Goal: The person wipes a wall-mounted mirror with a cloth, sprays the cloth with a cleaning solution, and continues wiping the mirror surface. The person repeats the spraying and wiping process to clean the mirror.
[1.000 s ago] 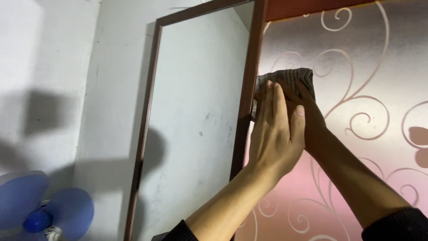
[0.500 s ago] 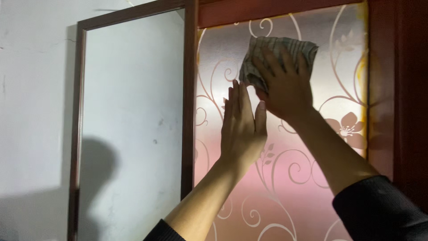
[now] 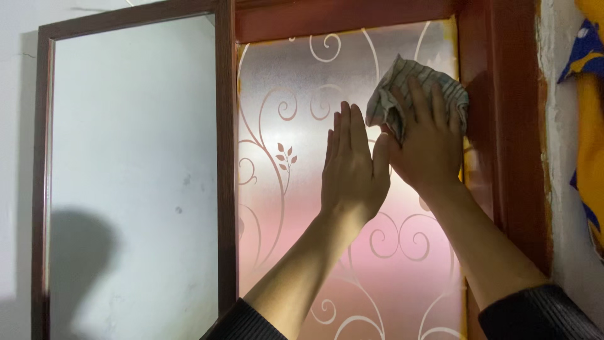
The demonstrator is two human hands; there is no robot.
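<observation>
The right hand (image 3: pixel 426 148) presses a crumpled striped cloth (image 3: pixel 402 88) flat against the frosted glass pane (image 3: pixel 296 189), fingers spread wide over the bundle and holding it against the glass rather than pinching it. The cloth sits high on the pane, at its upper right, with its right edge touching or all but touching the reddish wooden frame (image 3: pixel 503 126); most of it bulges out above and to the left of the fingers. Just to the left, the left hand (image 3: pixel 352 167) lies open and flat on the same glass, fingers together and pointing up, holding nothing (its thumb edge meets the right hand's wrist side). So the cloth lies up and to the right of the left hand, and directly under the right one, which is plainly the nearer. The pane's swirl-and-leaf pattern runs down below both forearms. Further left, a dark-framed mirror (image 3: pixel 132 176) leans on the white wall (image 3: pixel 19 19), and a yellow-and-blue fabric (image 3: pixel 588 94) hangs at the far right.
</observation>
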